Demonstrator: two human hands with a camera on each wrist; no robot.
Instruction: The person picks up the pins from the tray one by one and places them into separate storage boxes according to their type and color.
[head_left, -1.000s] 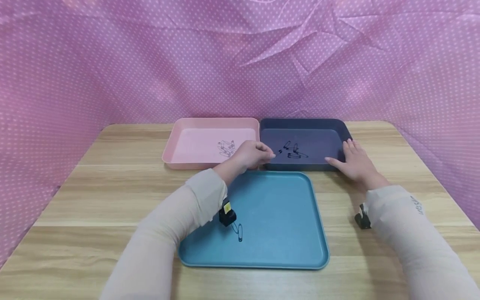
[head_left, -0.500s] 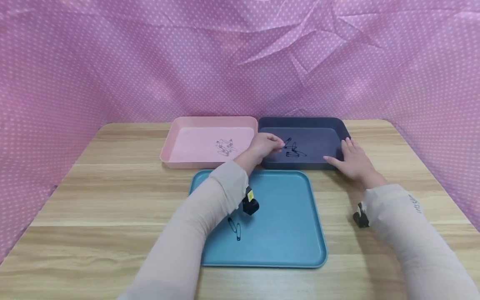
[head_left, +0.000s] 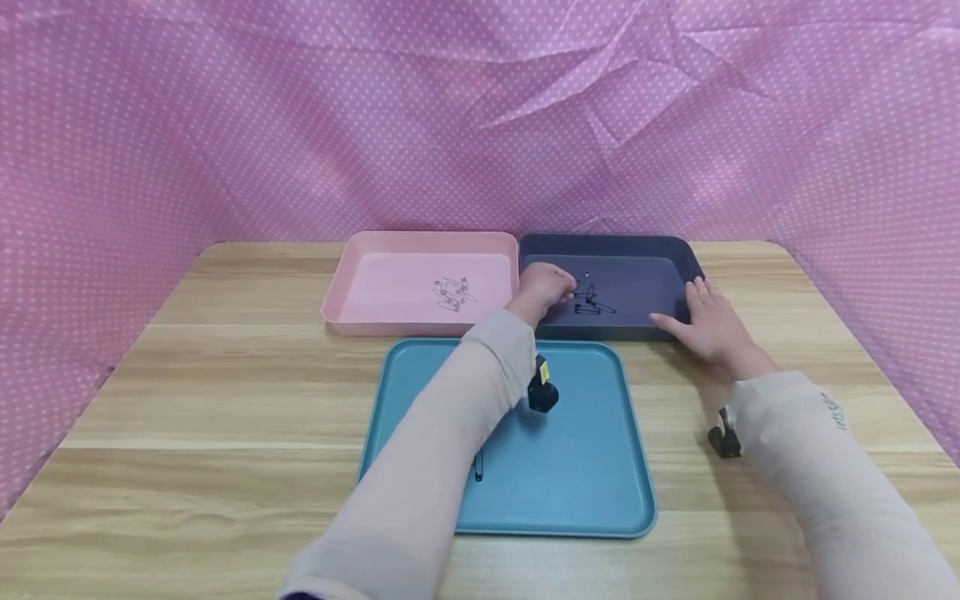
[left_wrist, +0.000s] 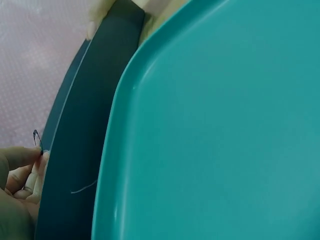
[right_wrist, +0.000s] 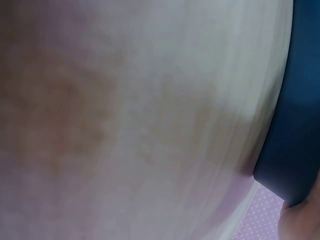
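Observation:
My left hand is over the left part of the dark blue tray. In the left wrist view its thumb and finger pinch a small dark safety pin, one end of which sticks out. Several black safety pins lie in the dark tray, just right of that hand. My right hand rests on this tray's right rim, fingers straight and thumb spread. On the blue-green tray nearer me lies a safety pin, partly covered by my left sleeve.
A pink tray stands against the dark one's left side and holds a cluster of safety pins. All trays are on a wooden table. A pink dotted cloth hangs behind and at both sides.
My left hand has moved right, from the dark tray's left edge to farther over it, near the pins. The left sleeve now covers part of the blue-green tray's pins. My right hand stays put.

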